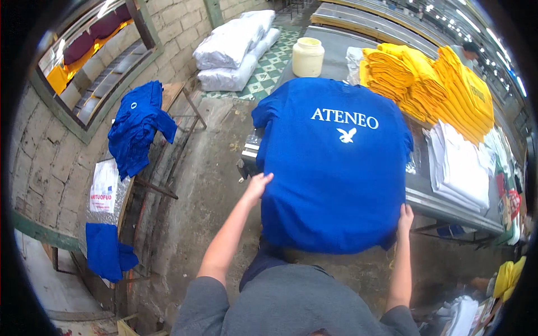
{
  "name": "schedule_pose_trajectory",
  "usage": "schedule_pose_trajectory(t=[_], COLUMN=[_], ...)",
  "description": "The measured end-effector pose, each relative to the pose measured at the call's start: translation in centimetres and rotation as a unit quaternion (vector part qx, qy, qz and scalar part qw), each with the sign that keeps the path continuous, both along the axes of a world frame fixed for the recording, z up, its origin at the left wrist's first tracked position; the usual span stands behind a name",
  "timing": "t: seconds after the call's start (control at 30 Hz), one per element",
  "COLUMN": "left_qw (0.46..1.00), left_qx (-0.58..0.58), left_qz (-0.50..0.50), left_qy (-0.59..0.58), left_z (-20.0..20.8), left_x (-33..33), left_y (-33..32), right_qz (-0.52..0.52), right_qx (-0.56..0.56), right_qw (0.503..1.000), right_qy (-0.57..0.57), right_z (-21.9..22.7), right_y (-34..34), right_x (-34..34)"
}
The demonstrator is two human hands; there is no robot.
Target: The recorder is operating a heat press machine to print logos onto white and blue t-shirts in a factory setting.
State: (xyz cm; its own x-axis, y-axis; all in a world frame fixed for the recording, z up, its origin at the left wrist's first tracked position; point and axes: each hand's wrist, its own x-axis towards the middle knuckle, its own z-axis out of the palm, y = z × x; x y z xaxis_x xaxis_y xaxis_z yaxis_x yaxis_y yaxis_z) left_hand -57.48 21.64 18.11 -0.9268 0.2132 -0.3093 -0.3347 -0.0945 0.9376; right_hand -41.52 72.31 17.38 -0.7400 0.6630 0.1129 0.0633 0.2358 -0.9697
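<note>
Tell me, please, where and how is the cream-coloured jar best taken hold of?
Probably around the rounded body of the upright jar, below its rim, coming from its left: the blue shirt spreads on its near side, and yellow shirts are piled to its right.

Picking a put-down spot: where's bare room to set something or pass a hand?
Grey tabletop: bare between cream tub and white plastic; thin strip left of white pile. Hand passage: open floor between blue shirt and left bench. Crowded: tabletop's right side, under yellow stacks.

blue shirt [330,190], white lettering [344,118] above bird print [347,135], spread out, lower part past the table [423,186] edge
</note>
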Motion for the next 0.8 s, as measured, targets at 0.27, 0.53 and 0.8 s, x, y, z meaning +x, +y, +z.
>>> schedule_pose_trajectory(t=[0.27,0.53,0.8], left_qw=[0.982,0.953,0.985], left_qx=[-0.161,-0.282,-0.029], left_qz=[-0.1,0.018,-0.082], left_qy=[0.009,0.113,-0.147], left_z=[-1.8,1.9,0.7], left_x=[-1.2,-14.1,-23.6], left_y=[-3.8,-5.2,0.6], right_qz=[-0.119,-0.159,-0.003], right_qx=[0.296,0.425,0.387], right_qw=[0.881,0.875,0.921], right_qy=[-0.348,-0.171,-0.056], right_z=[-0.8,3.5,9.7], right_y=[-3.1,-9.2,-21.5], right_x=[-0.7,-8.3,-18.2])
